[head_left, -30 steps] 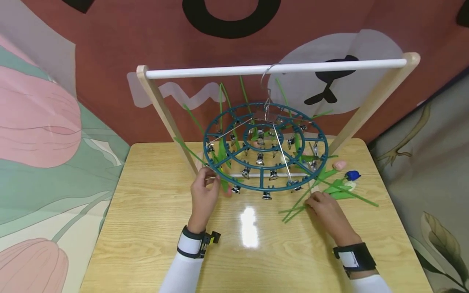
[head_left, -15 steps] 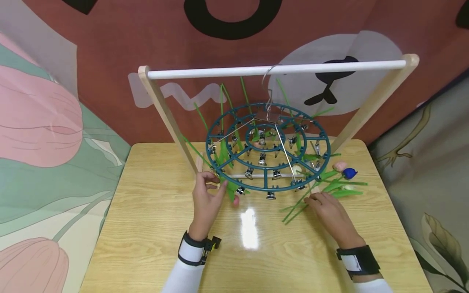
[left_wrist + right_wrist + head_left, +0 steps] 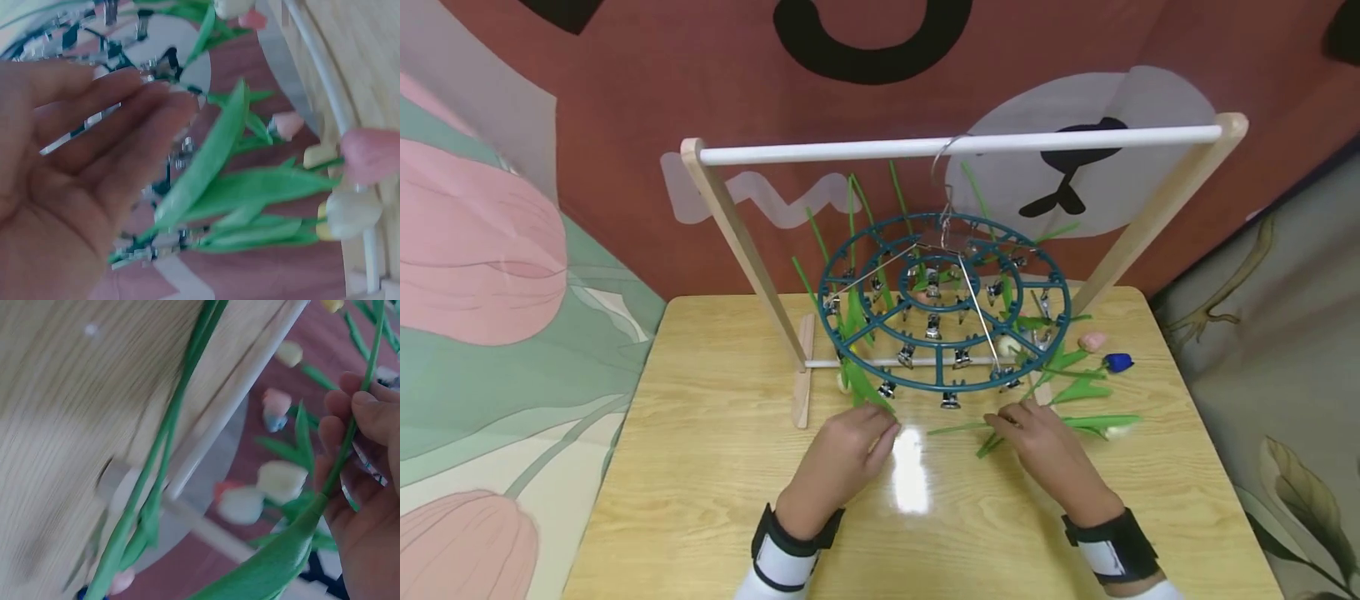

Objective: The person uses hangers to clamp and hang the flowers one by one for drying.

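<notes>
My right hand pinches the green stem of an artificial white tulip between thumb and fingers. In the right wrist view, the tulip's broad leaf slants down from the hand. My left hand is in front of the ring's near-left edge, holding nothing, with fingers loosely extended in the left wrist view. Above hangs a round teal clip hanger with several metal clips. Tulips hang flower-down from it, including a pink one and a white one.
A wooden rack with a white top rod carries the hanger. Its left foot rests on the wooden table. At right lie a pink tulip and a blue tulip. A patterned cloth hangs behind.
My left hand has left the tulip at the hanger's left edge and moved right and nearer. My right hand has shifted slightly left, drawing a white tulip from the pile.
</notes>
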The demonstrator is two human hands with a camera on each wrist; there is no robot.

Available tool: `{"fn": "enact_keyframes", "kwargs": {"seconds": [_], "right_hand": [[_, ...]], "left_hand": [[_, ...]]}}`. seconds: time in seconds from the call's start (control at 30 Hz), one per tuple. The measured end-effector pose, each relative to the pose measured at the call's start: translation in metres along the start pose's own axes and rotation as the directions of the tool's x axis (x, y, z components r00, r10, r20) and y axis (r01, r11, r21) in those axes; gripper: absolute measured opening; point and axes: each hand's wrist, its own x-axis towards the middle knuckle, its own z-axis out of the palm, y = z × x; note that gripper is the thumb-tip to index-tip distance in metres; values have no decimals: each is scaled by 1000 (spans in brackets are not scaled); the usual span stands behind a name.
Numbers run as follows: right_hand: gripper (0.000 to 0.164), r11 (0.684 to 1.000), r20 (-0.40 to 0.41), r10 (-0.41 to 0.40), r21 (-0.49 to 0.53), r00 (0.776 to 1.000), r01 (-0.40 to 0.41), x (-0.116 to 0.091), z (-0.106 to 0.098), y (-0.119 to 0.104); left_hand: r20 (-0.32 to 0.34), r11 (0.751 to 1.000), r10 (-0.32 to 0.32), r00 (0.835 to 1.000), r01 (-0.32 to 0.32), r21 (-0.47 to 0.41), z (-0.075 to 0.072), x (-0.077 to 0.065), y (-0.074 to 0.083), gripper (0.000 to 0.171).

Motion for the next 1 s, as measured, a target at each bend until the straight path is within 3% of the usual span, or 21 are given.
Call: {"fn": "enact_keyframes", "kwargs": {"seconds": [0.1, 0.17, 0.37, 0.53, 0.77, 1.0], "right_hand": [[47, 1000, 31, -30, 9, 999, 30, 7, 3, -12], [48, 998, 21, -64, -2, 998, 64, 13, 5, -19], [47, 992, -6, -123, -12, 992, 123, 34, 5, -39], [43, 992, 1, -126, -8, 992, 126, 44, 5, -49], [42, 993, 37, -110, 39, 993, 108, 45, 6, -47], [38, 998, 5, -17, 65, 1000, 17, 33, 3, -22]], "left_hand": [[184, 1000, -6, 983, 4, 10, 7, 1, 7, 10], [257, 999, -4, 966, -10, 52, 15, 4, 10, 15], [323, 975, 8, 947, -78, 207, 41, 7, 19, 18], [293, 951, -35, 956, -59, 305, 50, 6, 21, 13], [196, 922, -32, 980, -47, 385, 47, 5, 12, 15], [128, 941, -97, 987, 49, 335, 34, -3, -4, 20]]}}
